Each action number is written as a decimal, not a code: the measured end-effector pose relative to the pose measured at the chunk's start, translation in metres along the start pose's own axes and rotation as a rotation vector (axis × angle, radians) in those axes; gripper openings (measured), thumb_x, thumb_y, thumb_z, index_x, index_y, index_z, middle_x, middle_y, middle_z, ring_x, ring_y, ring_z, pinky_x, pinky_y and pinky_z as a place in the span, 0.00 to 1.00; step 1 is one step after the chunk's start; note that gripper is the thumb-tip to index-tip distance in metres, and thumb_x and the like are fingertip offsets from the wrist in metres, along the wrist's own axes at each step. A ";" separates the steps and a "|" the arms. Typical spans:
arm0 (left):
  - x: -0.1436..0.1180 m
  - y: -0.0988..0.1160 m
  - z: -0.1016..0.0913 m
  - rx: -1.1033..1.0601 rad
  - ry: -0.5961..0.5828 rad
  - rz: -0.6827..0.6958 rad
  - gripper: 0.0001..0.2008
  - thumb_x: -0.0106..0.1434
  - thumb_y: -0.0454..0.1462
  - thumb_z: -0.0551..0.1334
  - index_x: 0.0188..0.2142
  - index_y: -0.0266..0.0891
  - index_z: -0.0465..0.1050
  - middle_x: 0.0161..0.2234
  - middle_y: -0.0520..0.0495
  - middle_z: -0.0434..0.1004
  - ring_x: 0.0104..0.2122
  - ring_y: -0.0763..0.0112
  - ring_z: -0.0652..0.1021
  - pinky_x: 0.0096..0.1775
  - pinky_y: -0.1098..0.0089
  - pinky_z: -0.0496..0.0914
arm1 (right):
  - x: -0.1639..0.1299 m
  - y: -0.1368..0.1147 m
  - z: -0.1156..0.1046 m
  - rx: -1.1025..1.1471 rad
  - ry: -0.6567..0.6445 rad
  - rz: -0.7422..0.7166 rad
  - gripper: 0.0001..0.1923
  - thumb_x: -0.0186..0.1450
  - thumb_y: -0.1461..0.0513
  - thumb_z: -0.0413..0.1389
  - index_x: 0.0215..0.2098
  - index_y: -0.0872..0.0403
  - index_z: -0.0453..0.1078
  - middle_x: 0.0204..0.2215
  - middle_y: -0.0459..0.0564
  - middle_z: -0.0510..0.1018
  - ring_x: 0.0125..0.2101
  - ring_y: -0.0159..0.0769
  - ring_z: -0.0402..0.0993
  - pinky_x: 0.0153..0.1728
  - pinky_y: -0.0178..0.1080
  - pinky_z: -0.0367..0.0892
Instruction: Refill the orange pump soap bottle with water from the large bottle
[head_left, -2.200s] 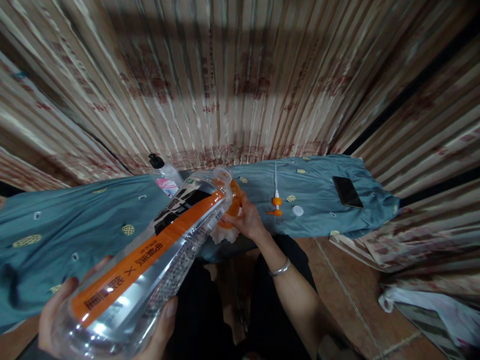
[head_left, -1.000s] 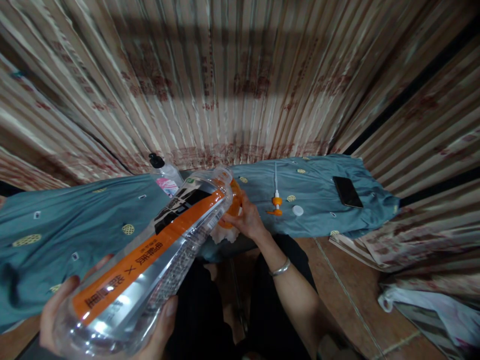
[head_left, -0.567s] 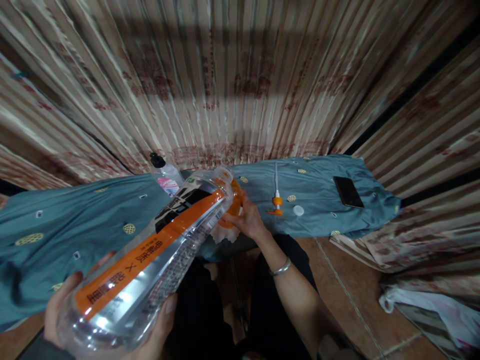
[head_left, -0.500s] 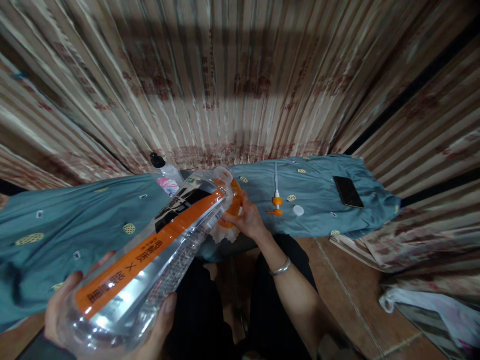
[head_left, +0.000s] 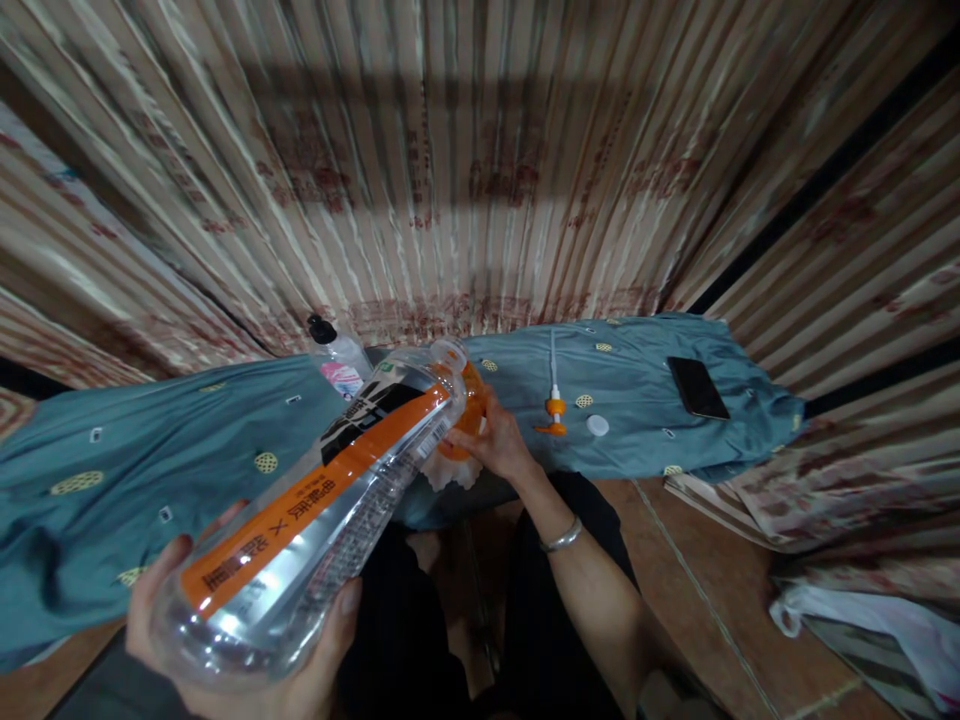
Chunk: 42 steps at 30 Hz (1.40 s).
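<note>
My left hand grips the base of a large clear plastic bottle with an orange and black label. The bottle is tilted, with its open mouth up and away from me, against a small orange container. My right hand holds that orange container, which sits at the near edge of a surface covered by a teal cloth. A silver bangle is on my right wrist. On the cloth to the right lie an orange and white pump head and a small white cap.
A clear bottle with a black cap and pink label stands behind the big bottle. A black phone lies on the cloth at right. Striped curtains hang behind. White bags lie on the brown tiled floor at right.
The view has shifted slightly, so the big bottle and my left hand sit a little further right in the picture. Both hands keep their hold; the tilt looks the same.
</note>
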<state>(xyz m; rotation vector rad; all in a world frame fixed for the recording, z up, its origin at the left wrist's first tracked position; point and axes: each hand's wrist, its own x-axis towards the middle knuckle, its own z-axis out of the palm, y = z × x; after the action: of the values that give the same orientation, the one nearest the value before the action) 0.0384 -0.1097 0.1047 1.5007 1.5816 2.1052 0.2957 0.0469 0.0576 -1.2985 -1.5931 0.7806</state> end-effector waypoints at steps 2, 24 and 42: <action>0.002 0.003 0.002 0.011 -0.001 0.060 0.57 0.49 0.46 0.89 0.78 0.68 0.80 0.77 0.53 0.76 0.66 0.42 0.86 0.84 0.38 0.69 | 0.001 -0.001 0.000 -0.009 0.006 -0.001 0.46 0.66 0.46 0.83 0.77 0.44 0.76 0.56 0.54 0.94 0.55 0.61 0.95 0.61 0.59 0.89; 0.004 -0.004 0.000 -0.033 0.009 0.067 0.56 0.50 0.42 0.90 0.78 0.58 0.80 0.73 0.44 0.74 0.67 0.44 0.85 0.74 0.43 0.83 | 0.001 -0.003 0.002 -0.076 0.005 0.044 0.42 0.66 0.49 0.83 0.73 0.46 0.77 0.53 0.54 0.95 0.54 0.60 0.95 0.60 0.57 0.89; 0.000 0.007 0.002 0.059 0.046 0.022 0.53 0.50 0.45 0.90 0.75 0.57 0.80 0.71 0.42 0.77 0.66 0.40 0.84 0.72 0.32 0.82 | 0.002 0.009 0.008 -0.034 0.010 -0.029 0.40 0.67 0.48 0.82 0.72 0.47 0.78 0.58 0.57 0.94 0.55 0.59 0.96 0.61 0.57 0.90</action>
<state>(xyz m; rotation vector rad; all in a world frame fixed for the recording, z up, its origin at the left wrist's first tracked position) 0.0429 -0.1111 0.1096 1.5051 1.6648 2.1372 0.2917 0.0514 0.0467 -1.2992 -1.6199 0.7309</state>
